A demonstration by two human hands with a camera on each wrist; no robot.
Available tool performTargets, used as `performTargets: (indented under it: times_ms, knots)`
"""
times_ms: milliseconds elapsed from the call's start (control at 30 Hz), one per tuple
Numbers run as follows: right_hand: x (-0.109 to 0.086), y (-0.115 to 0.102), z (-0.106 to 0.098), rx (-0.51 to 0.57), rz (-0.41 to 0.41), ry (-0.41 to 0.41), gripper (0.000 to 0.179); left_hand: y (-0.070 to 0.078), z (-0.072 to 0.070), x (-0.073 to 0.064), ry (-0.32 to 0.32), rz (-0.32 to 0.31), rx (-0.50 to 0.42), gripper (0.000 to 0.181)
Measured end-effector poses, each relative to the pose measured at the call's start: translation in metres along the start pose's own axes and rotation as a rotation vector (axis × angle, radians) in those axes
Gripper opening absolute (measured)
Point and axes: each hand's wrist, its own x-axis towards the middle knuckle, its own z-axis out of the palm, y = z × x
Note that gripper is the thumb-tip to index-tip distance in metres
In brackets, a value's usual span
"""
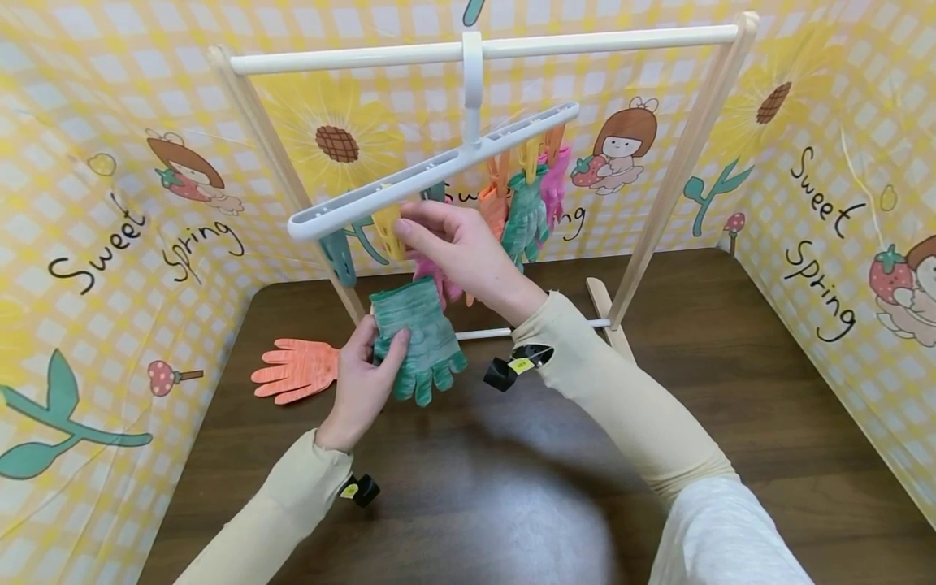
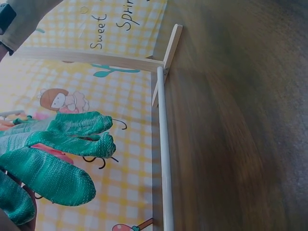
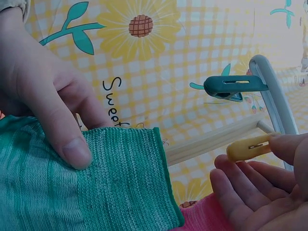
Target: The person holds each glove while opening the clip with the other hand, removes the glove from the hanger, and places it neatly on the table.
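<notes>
My left hand [image 1: 360, 386] pinches a green knit glove [image 1: 424, 337] near its cuff, thumb on the front, fingers of the glove hanging down. My right hand [image 1: 471, 256] is raised to the white hanger [image 1: 409, 180]. Between its thumb and fingers it pinches a yellow clothespin [image 3: 248, 148] that hangs from the hanger's near end. The glove's cuff is below this clothespin, apart from it. A teal clothespin [image 1: 339, 258] dangles at the hanger's tip with nothing in it. Behind the green glove, a pink glove [image 1: 448, 286] is partly hidden.
The hanger hooks over the white rail [image 1: 351, 58] of a wooden rack [image 1: 658, 187]. At its far end hang an orange glove [image 1: 493, 210], another green glove [image 1: 523, 218] and another pink glove [image 1: 554, 183]. A loose orange glove [image 1: 296, 371] lies on the brown table [image 1: 504, 504].
</notes>
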Motion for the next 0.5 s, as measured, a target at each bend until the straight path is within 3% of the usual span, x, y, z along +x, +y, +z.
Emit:
performTargets:
  times_ms: [233, 500]
  knots:
    - [-0.003, 0.001, -0.002, 0.042, -0.036, -0.046, 0.034, -0.003, -0.005, -0.003, -0.008, -0.036, 0.020, 0.022]
    - [-0.014, 0.007, -0.014, 0.032, -0.065, -0.073, 0.032, -0.006, -0.011, -0.006, -0.013, -0.012, 0.055, 0.021]
